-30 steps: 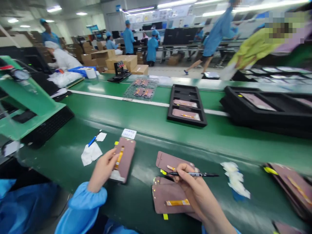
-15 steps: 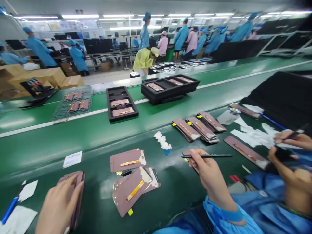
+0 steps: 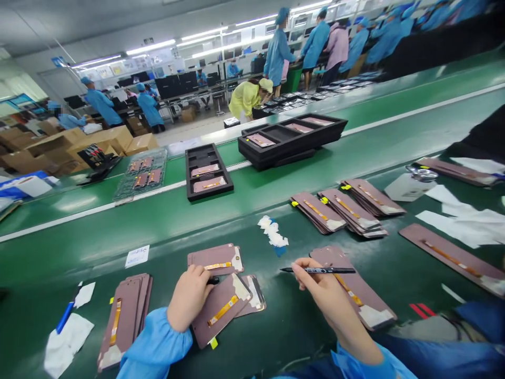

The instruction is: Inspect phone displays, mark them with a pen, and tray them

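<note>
My left hand (image 3: 190,297) is closed, its fingers curled down at a small black pen cap (image 3: 213,280) between mauve phone-screen panels. Behind it lies one panel (image 3: 215,258) with an orange ribbon cable; in front, a fanned stack (image 3: 221,305) carries a yellow tab. In my right hand (image 3: 327,297) a black marker pen (image 3: 315,270) is pinched level, its tip toward the left. Under that hand rests a larger-looking panel (image 3: 357,284), partly covered by the fingers. Farther left sits another panel stack (image 3: 128,316).
Panel stacks (image 3: 349,210) lie at right, near a white box (image 3: 410,187). Black foam trays (image 3: 209,173) and a clear blister tray (image 3: 142,176) stand on the green conveyor (image 3: 98,231). White paper (image 3: 67,342) and a blue pen (image 3: 65,317) lie at left. Several people work beyond.
My left hand has left the left stack and moved right to the black cap. My right hand stays with the pen. The view has tilted and shifted; the neighbour's hands at right are gone from sight.
</note>
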A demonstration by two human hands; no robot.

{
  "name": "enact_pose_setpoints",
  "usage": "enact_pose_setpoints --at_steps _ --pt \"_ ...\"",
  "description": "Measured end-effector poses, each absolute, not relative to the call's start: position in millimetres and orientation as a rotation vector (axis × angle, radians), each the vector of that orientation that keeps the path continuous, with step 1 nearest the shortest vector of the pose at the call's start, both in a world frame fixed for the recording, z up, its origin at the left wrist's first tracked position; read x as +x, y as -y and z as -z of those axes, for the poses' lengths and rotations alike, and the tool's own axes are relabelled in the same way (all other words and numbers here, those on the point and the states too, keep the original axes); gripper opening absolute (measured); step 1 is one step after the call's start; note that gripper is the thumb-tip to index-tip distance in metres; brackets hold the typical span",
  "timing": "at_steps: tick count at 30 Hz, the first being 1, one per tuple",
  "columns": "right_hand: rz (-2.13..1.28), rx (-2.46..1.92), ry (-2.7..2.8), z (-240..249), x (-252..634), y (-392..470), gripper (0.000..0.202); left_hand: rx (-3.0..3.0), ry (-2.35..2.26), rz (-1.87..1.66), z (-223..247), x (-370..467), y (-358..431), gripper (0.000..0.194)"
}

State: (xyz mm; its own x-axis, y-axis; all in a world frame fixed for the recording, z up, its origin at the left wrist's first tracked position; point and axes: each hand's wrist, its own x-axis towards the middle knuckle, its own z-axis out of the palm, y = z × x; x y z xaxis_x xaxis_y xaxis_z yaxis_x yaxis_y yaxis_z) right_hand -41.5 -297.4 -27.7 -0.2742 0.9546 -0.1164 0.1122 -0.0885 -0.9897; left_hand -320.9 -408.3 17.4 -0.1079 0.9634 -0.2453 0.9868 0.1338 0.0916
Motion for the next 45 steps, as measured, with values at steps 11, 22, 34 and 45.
enact_pose_setpoints --at_steps 11,22,34,45 --pt "-1.636 -1.065 1.429 21 -69 302 0.042 1.987 -2.101 0.024 -2 -335 408 0.015" --pt "-1.767 -0.889 1.214 11 -95 309 0.042 1.895 -2.005 -0.782 -17 -326 423 0.028" --pt "-1.652 -0.827 1.465 -1 -96 332 0.039 1.556 -1.825 -0.739 -41 -265 432 0.017" --pt "-1.606 -0.558 1.641 -7 -115 344 0.038 1.697 -1.634 -0.894 -24 -273 428 0.024"
